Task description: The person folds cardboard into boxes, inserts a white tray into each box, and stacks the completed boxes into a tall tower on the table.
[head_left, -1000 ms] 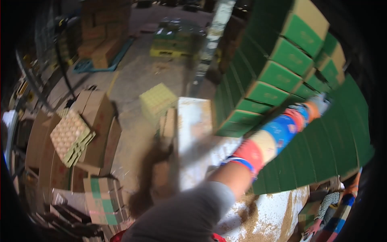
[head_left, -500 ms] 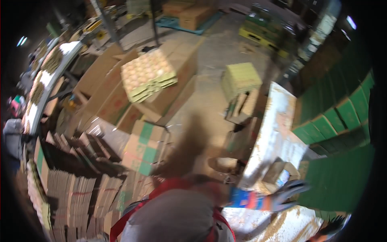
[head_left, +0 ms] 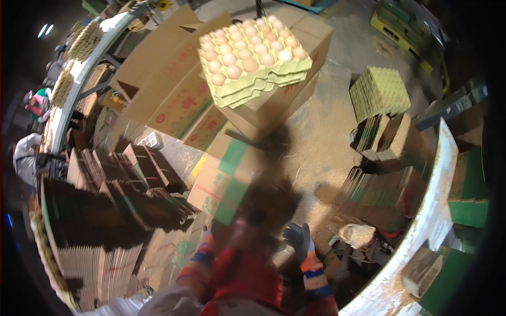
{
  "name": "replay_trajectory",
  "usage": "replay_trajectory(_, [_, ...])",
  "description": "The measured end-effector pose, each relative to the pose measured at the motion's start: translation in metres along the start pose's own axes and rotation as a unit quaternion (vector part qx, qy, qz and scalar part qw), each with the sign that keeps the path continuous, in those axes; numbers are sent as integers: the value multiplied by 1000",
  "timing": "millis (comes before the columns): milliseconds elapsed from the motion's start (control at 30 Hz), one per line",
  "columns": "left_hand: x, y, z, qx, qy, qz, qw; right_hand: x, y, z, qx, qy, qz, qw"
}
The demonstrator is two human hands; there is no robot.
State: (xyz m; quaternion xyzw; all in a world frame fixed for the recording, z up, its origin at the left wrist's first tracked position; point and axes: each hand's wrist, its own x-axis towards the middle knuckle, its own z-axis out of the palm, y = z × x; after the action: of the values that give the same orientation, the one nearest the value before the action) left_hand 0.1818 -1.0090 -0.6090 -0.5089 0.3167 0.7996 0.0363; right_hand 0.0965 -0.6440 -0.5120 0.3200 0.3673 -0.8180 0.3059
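Note:
My right hand [head_left: 298,240], in a grey glove below a striped orange and blue cuff, is held out in front of me. Its fingers are spread and nothing is in them. On the other side, my left hand [head_left: 218,229] is blurred in shadow beside a brown carton with green bands [head_left: 206,192]; its fingers cannot be made out. Farther ahead, a short stack of yellowish egg trays [head_left: 263,84] sits on a large cardboard box [head_left: 295,105]. Light brown and white eggs [head_left: 243,54] fill the top tray.
Flattened cartons [head_left: 100,268] stand packed at the left. More egg trays [head_left: 380,92] are piled on folded cartons at the right. A white, dust-covered table [head_left: 379,287] curves along the right, near green cartons [head_left: 469,213]. People work along a conveyor [head_left: 59,113] at the far left.
My view has turned right and the egg trays now look closer. My right hand has come back from over the white table to in front of me. My left sleeve has come into view.

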Motion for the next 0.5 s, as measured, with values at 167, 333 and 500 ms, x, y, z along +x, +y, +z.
replay_trajectory(167, [84, -14, -42, -39, 20, -22, 999, 212, 46, -18, -6, 105, 116, 988])
replay_trajectory(333, [174, -48, -51, -52, 7, -33, 998, 371, 30, -1, 120, 7, 53, 991])
replay_trajectory(500, [201, -74, -70, -44, 12, -69, 997, 499, 5, -4, -38, -1, -24, 999])
